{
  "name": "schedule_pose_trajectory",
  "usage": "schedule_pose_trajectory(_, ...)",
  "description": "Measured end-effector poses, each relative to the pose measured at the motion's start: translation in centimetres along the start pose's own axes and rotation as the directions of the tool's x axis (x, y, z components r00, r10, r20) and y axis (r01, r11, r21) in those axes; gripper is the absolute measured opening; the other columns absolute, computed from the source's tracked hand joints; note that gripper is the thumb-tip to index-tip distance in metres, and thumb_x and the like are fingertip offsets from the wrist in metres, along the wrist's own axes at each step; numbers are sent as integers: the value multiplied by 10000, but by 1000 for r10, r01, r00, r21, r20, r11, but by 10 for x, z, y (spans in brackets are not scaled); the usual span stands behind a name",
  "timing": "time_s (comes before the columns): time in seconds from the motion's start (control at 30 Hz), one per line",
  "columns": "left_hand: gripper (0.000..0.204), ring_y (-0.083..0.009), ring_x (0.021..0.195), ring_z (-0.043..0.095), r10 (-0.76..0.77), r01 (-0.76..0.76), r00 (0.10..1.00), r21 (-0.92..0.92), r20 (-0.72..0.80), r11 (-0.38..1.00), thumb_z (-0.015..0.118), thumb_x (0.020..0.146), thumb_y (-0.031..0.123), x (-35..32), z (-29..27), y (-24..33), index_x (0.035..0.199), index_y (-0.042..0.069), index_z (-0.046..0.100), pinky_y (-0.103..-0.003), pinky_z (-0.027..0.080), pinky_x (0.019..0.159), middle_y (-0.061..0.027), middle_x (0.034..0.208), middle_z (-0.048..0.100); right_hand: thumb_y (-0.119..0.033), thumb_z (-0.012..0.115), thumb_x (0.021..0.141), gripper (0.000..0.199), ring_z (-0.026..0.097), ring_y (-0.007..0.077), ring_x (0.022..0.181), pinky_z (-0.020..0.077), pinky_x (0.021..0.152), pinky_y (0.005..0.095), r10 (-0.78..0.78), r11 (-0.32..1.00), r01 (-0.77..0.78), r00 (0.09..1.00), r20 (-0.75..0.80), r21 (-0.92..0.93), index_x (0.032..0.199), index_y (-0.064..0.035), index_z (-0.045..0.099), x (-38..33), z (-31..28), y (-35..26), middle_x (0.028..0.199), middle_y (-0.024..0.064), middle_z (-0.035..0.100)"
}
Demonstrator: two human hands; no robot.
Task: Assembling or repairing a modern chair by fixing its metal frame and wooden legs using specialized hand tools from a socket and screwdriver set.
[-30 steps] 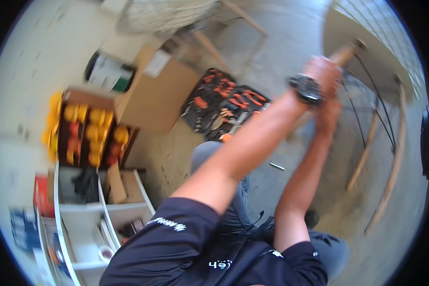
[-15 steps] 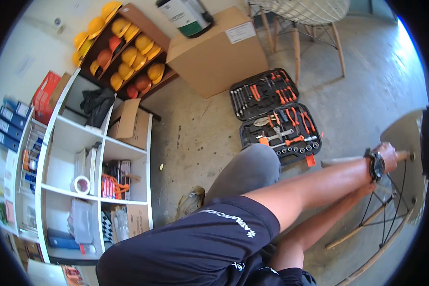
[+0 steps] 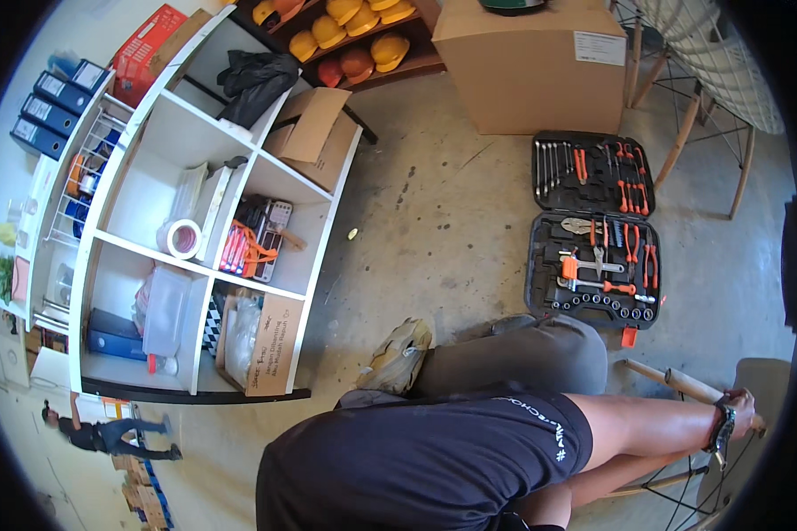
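My left hand (image 3: 742, 409), with a dark watch at the wrist, is closed round a wooden chair leg (image 3: 692, 388) close to the underside of a light grey seat (image 3: 773, 382). The chair lies tipped over, and black wire braces run between its legs. Below my left arm the right forearm (image 3: 615, 478) reaches toward the same chair; its hand is hidden behind the left arm. Beyond my bent knee (image 3: 567, 350), an open black tool case (image 3: 533, 270) lies on the floor, holding spanners, pliers, sockets, screwdrivers and an orange-handled hammer (image 3: 589, 265).
A large cardboard box (image 3: 531, 71) stands behind the case, beside another wooden-legged chair (image 3: 677, 142). White shelving (image 3: 292, 296) with boxes and bags is at left. Helmets (image 3: 356, 64) fill a brown rack. Far left, another person (image 3: 106, 435) is on foot.
My view has swung left, so the shelving and tool case appear farther right and another person has come into view. My left hand is still on the chair leg; my right hand has become hidden.
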State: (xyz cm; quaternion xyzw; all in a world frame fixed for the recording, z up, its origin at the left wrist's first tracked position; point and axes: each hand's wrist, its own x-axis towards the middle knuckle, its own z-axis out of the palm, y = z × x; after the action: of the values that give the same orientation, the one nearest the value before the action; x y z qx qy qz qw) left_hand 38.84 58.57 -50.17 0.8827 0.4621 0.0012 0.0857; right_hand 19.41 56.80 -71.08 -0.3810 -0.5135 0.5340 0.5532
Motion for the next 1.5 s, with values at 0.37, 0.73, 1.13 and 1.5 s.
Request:
schedule_pose_trajectory(0.37, 250, -336, 852, 674, -370, 281, 920, -447, -126, 849, 608, 879, 299, -244, -95, -128, 993, 131, 752, -509, 541, 625, -118, 900, 709, -360, 522, 998, 339, 617, 196, 866, 504, 733, 359, 286, 954, -300, 930, 230, 28, 1031, -33, 605, -75, 94, -10, 966, 79, 628)
schedule_pose_trajectory(0.73, 227, -280, 782, 691, -458, 195, 875, -752, -157, 630, 635, 855, 321, -224, -41, -134, 915, 142, 762, -448, 551, 620, -107, 825, 713, -368, 483, 1010, 354, 624, 196, 796, 515, 656, 361, 451, 879, -468, 878, 163, 89, 951, -47, 619, -127, 122, -58, 887, 69, 629)
schedule_pose_trajectory(1.13, 594, -116, 583, 567, -63, 111, 994, -800, 91, 589, 563, 948, 550, -12, 11, -32, 932, -29, 696, -290, 479, 547, -61, 690, 639, -251, 404, 986, 385, 638, 403, 787, 481, 753, 481, 35, 967, -208, 682, -730, -147, 870, 12, 659, -102, -138, -127, 858, 229, 668)
schedule_pose_trajectory(1.5, 555, -80, 534, 525, 1, 104, 990, -741, 140, 663, 526, 976, 554, -25, 9, -32, 805, 37, 636, -250, 425, 483, -25, 666, 613, -249, 421, 955, 365, 607, 433, 970, 467, 858, 492, 130, 909, -333, 798, -589, -251, 914, 46, 631, -128, -143, -209, 1001, 270, 633)
